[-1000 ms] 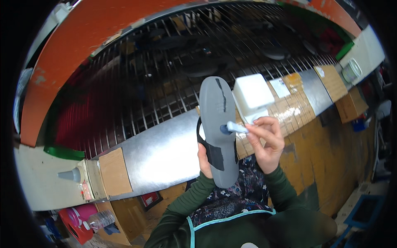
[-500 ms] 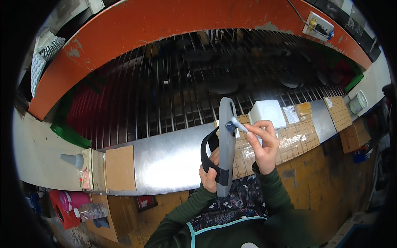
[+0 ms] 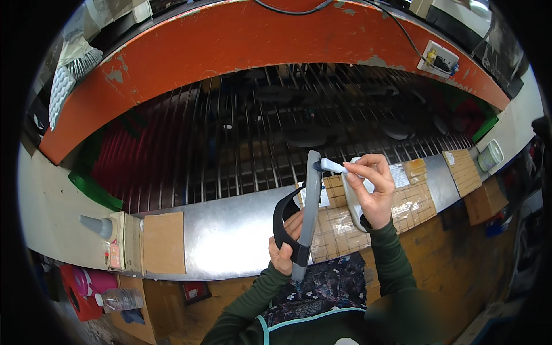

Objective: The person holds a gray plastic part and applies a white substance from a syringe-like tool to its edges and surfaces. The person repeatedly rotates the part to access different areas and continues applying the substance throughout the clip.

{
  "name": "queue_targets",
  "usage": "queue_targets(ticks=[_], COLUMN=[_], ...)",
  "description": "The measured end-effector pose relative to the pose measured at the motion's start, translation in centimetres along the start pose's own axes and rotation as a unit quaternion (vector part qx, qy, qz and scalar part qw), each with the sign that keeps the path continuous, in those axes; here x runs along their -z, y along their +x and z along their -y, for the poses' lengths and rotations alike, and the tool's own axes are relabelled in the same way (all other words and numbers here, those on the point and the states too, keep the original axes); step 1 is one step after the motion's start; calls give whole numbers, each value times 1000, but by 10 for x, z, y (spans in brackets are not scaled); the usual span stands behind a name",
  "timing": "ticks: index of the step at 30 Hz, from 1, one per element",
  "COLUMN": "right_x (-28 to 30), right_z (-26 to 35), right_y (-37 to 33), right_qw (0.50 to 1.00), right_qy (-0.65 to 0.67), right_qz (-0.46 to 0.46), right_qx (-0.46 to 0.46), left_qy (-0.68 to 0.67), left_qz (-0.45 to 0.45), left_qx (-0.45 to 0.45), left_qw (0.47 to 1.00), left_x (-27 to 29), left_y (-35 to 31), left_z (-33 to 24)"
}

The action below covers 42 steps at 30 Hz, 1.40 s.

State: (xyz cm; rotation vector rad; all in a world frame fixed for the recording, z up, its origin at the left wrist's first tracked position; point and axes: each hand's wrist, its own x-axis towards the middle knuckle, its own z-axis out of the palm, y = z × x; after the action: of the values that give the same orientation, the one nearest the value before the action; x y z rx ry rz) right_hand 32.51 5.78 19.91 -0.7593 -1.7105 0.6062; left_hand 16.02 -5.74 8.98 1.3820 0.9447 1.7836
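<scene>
Now the left hand [image 3: 281, 260] grips the sandal [image 3: 312, 207]. The right hand [image 3: 375, 187] holds the brush [image 3: 332, 165] farther along it (a new spot).

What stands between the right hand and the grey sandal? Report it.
Only the pale brush-like tool held by the right hand; its dark tip appears to touch the grey sandal near its upper end. Nothing else visible is in the gap.

One head-worn fisheye view is directed downward, at close range, across the counter [image 3: 230, 238] toward the far orange panel [image 3: 218, 46].
</scene>
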Motion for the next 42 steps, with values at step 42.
queue_targets(ticks=[42], right_x=[24], right_z=[-11], right_y=[-7], right_qw=[972], right_qy=[-181], right_qz=[21], right_qx=[149], left_qy=[-30], left_qz=[-4], left_qx=[120], left_qw=[992], left_x=[-11], left_y=[20], left_z=[-22])
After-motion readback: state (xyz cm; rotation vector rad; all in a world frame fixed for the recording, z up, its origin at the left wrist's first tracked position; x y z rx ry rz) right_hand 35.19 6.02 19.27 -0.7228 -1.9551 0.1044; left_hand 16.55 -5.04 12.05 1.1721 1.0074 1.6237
